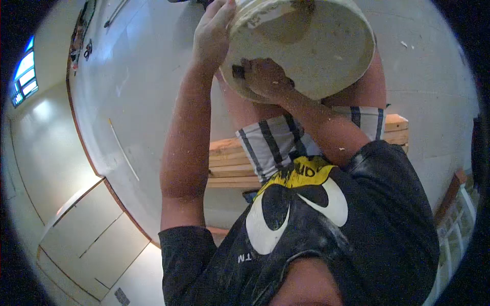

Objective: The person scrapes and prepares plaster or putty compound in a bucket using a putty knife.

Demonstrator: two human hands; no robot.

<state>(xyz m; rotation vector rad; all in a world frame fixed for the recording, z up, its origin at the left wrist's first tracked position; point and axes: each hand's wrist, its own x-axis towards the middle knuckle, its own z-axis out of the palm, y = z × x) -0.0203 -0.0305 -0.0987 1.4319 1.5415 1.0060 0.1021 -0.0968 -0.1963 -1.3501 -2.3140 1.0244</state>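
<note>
A large off-white bucket (326, 61) is tipped with its mouth toward me, at my knees. Pale residue coats its rim and inner wall, and a browner patch (286, 25) shows deeper in. My left hand (213, 35) grips the bucket's rim at the left. Inside the mouth, near the lower left edge, my right hand (266, 79) is closed around a small tool with a dark end (238, 71). The rest of that tool is hidden by the fingers, so I cannot tell its kind.
Beneath my legs lies a stack of wooden boards (232, 166). A thin pale stick (124, 150) rests on the floor at left, and a long-handled tool (115, 14) lies farther off. White railing (462, 224) stands at lower right.
</note>
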